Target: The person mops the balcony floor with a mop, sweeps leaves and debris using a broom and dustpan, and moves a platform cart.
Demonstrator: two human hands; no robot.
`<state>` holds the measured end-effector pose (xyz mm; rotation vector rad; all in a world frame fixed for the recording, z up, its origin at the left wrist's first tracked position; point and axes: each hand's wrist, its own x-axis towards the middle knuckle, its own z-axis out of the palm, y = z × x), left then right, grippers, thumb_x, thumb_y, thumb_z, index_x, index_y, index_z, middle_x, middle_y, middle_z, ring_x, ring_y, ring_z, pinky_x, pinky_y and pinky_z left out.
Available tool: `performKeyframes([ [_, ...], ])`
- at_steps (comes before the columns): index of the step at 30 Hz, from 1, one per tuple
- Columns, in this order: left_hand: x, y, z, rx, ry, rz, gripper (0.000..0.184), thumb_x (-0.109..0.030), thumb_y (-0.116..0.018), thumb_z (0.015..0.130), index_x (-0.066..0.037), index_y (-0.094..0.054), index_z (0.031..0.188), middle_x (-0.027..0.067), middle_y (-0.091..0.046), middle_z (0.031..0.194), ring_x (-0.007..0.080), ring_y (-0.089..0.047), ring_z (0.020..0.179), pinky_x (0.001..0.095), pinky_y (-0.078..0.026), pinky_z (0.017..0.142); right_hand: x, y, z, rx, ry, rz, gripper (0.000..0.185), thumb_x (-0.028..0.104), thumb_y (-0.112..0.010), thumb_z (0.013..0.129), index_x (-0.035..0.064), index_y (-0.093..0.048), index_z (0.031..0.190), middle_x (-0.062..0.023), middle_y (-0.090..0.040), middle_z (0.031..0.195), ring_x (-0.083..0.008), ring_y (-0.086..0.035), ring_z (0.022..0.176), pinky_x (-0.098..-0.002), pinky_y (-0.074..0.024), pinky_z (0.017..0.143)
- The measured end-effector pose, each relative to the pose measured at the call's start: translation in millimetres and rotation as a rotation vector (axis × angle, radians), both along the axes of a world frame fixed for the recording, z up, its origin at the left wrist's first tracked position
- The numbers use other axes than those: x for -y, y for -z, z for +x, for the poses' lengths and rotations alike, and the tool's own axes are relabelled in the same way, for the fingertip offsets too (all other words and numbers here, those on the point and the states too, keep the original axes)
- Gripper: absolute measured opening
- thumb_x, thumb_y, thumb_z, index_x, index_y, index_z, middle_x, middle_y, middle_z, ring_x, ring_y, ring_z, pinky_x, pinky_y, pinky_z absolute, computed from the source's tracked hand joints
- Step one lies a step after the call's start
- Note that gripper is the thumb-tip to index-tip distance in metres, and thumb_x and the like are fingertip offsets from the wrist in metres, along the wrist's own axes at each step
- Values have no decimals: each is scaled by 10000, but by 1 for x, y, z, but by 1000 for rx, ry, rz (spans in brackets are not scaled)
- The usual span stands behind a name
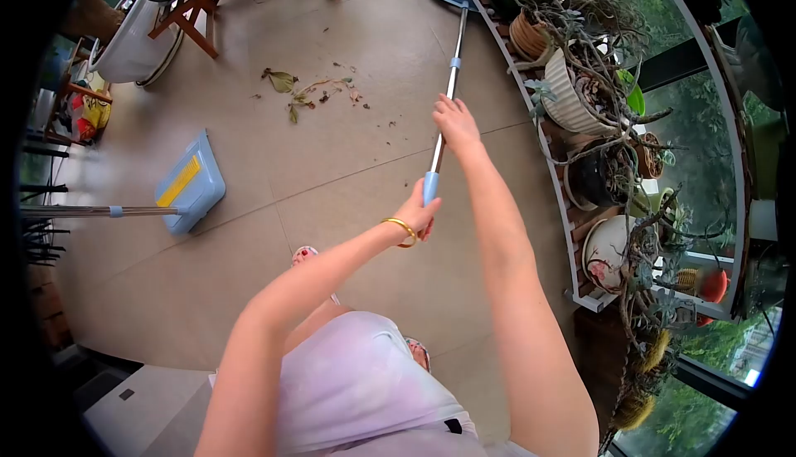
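A broom (460,36) with a metal pole and blue bristles reaches away from me to the foot of the plant shelf. My left hand (415,209), with a gold bangle at the wrist, is wrapped round its light blue handle end. Farther up the pole, my right hand (456,124) grips the metal. Dry leaves and crumbs (308,94) lie scattered on the tiled floor (365,34), left of the broom. A light blue dustpan (196,183) with a yellow label rests on the floor at the left, its long metal handle running to the left edge.
Along the right stands a plant shelf (560,183) crowded with potted succulents, including a white ribbed pot (572,96) and a flowered pot (608,254). A wooden chair (195,32) and a white planter (141,51) stand at the upper left. A grey-white cabinet (145,399) is at the lower left.
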<state>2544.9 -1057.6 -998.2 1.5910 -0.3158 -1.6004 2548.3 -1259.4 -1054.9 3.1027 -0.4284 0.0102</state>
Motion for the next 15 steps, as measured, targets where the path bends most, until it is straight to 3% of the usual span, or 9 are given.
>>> performKeyframes([
  [4, 24, 6, -13, 79, 42, -21, 534, -196, -452, 868, -159, -153, 1310, 40, -423, 556, 130, -415, 390, 280, -375, 360, 31, 31, -32, 121, 31, 21, 171, 90, -669, 637, 81, -547, 755, -50, -519, 1075, -213, -357, 1220, -398, -307, 987],
  [6, -3, -10, -4, 141, 142, 28, 536, -204, -462, 863, -156, -168, 1309, 39, -429, 558, 127, -421, 390, 283, -370, 359, 14, 14, -42, 194, 47, 125, 191, 171, -678, 647, 66, -542, 731, -73, -544, 984, -250, -412, 1163, -425, -306, 976],
  [8, -53, -14, 11, 274, 280, 74, 544, -238, -488, 849, -147, -210, 1308, 42, -462, 578, 122, -435, 386, 285, -362, 355, -29, 9, -50, 265, -55, 171, 252, 265, -673, 654, 53, -535, 662, -106, -548, 837, -280, -492, 1004, -443, -313, 961],
  [10, -137, 9, 29, 707, 430, -24, 544, -274, -517, 832, -140, -269, 1298, 140, -571, 755, 256, -579, 619, 354, -466, 573, -87, 8, -50, 156, -114, 272, 235, 272, -694, 612, 68, -581, 643, -84, -562, 707, -246, -522, 835, -413, -304, 978],
  [11, -165, -21, 42, 690, 500, 126, 520, -294, -539, 809, -133, -329, 1257, 210, -591, 851, 372, -580, 758, 439, -445, 699, -121, 8, -48, 163, -163, 310, 191, 222, -700, 577, 85, -581, 636, -80, -557, 668, -248, -527, 794, -413, -328, 947],
  [13, -218, -74, 67, 686, 445, 200, 436, -261, -582, 777, -95, -442, 1155, 190, -596, 775, 368, -582, 703, 405, -462, 651, -194, -2, -34, 246, -186, 373, 141, 159, -667, 545, 93, -561, 611, -79, -556, 651, -240, -534, 738, -387, -370, 820],
  [15, -270, -123, 87, 740, 516, 376, 319, -248, -610, 755, -65, -532, 1005, 190, -596, 746, 351, -583, 686, 397, -462, 633, -270, -31, -14, 189, -163, 495, 119, 159, -641, 595, 95, -575, 671, -64, -570, 671, -219, -536, 752, -365, -358, 826],
])
